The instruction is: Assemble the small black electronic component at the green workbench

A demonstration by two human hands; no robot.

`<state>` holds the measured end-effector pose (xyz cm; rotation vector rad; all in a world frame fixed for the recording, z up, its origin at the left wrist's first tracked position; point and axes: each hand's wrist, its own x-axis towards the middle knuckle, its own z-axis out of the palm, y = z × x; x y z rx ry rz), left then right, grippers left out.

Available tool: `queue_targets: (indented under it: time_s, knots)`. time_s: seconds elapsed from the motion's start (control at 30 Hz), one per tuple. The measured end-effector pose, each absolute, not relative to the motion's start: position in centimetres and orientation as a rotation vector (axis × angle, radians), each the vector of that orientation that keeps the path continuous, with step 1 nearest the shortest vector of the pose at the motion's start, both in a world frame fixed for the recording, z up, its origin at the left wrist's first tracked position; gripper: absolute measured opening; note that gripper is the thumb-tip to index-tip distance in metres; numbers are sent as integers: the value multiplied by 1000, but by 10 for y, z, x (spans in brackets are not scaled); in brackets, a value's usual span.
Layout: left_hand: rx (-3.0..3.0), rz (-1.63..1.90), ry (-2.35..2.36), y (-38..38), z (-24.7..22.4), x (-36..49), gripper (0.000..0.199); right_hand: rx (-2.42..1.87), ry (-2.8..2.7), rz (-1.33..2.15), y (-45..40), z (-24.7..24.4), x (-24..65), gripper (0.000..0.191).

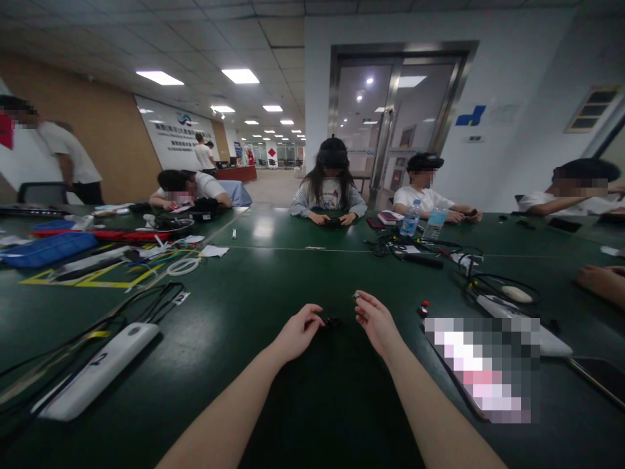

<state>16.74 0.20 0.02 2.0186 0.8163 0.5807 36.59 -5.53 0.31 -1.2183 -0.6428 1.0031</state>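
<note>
Just in front of me on the dark green table (234, 371) lies a small black object (333, 322), too small and dark to name. My left hand (299, 332) is beside it, with curled fingertips touching or very close to its left end. To the right, my right hand (375, 320) is raised slightly, thumb and fingers pinched together. A tiny greyish piece (356, 296) shows at its fingertips; its kind cannot be made out.
White power strips (105, 368) with black cables lie left and right. A pixelated tablet-like device (481, 371) is near my right forearm. Farther off are a blue tray (51, 247), water bottles (411, 218) and tangled cables (405, 247). Several people sit around the table.
</note>
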Motion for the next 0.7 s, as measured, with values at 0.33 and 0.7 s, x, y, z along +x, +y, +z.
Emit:
queue_targets:
  time_s: [0.33,0.7]
  knots:
    - [2106,596,1053,-6,13,179,43,-1374,-1116,990,-58,5,350,34]
    - [2105,567,980,-6,15,184,36,-1385,-1331,939,-59,4,343,34]
